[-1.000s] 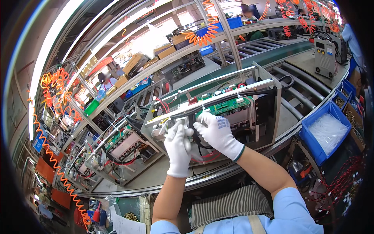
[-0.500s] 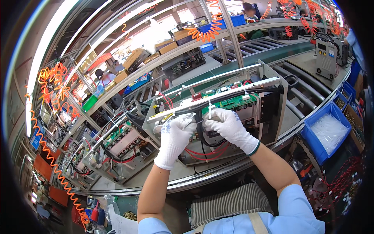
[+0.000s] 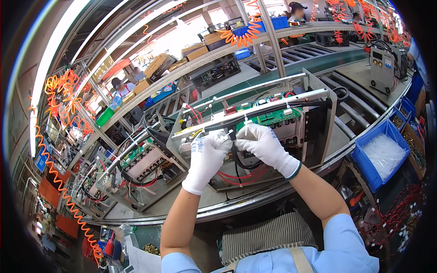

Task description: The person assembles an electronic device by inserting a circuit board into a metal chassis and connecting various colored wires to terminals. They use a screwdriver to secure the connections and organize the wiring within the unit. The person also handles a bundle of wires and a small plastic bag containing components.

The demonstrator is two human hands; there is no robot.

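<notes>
An open metal chassis (image 3: 328,119) stands in front of me, with a green circuit board (image 3: 273,116) inside and a white bar along its near top edge. My left hand (image 3: 208,154), in a white knit glove, is closed in a pinch at the black cable (image 3: 237,157). A white cable tie (image 3: 229,133) pokes out of its fingertips. Just right of the cable, my gloved right hand (image 3: 264,146) is also closed; what its fingertips hold is hidden. Another white tie (image 3: 246,119) wraps the bar above it. Red wires (image 3: 243,177) curve below both hands.
A second open chassis (image 3: 145,168) sits to the left on the line. Metal rollers (image 3: 355,109) run off to the right. A blue bin (image 3: 381,154) holds white cable ties. A welding machine (image 3: 381,68) stands far right. An orange coiled hose (image 3: 68,204) hangs at left.
Both hands stay at the black cable, with only slight finger shifts. The white tie end at my left fingertips shows more plainly now.
</notes>
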